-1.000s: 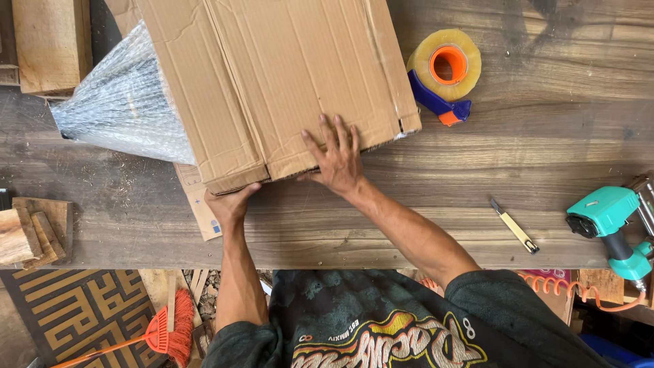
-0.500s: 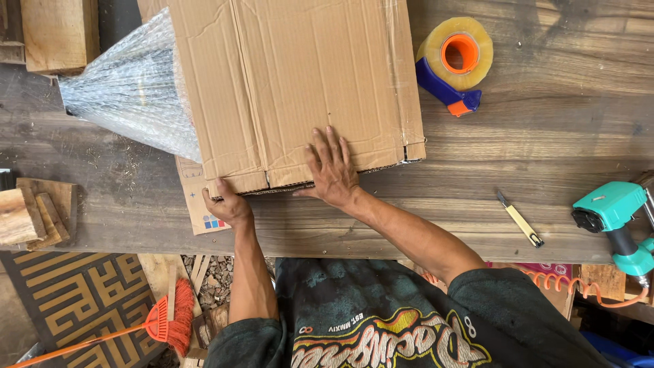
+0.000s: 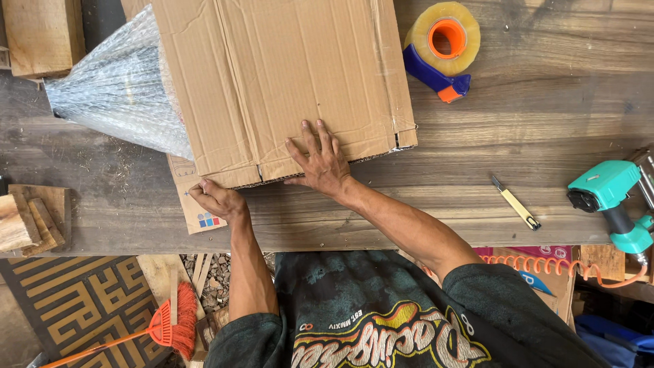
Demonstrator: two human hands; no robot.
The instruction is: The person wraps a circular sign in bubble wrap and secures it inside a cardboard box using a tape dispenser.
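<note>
We see a long wooden table (image 3: 545, 88) that fills most of the view. On it lies a big flat cardboard box (image 3: 286, 75), and it reaches past the top edge of the picture. A shiny sheet of bubble wrap (image 3: 112, 92) sticks out from under the left side of the box. A smaller bit of cardboard (image 3: 194, 211) peeks out under the box near its bottom left corner.

The right hand (image 3: 320, 160) lies flat on the box near its bottom edge. Its fingers are spread wide and it presses down, so it is open and holds nothing. The left hand (image 3: 218, 200) is at the bottom left corner of the box. Its fingers are curled around the edge there, pinching the cardboard.

A green power tool (image 3: 610, 197) sits at the right edge of the table, with a curly orange hose (image 3: 545, 264) below it. A roll of yellow tape (image 3: 443, 41) on a blue holder sits just right of the box. A small yellow knife (image 3: 516, 203) lies between the right arm and the green tool. Wood blocks (image 3: 30, 218) sit at the far left. An orange broom (image 3: 146, 330) lies on the floor.
</note>
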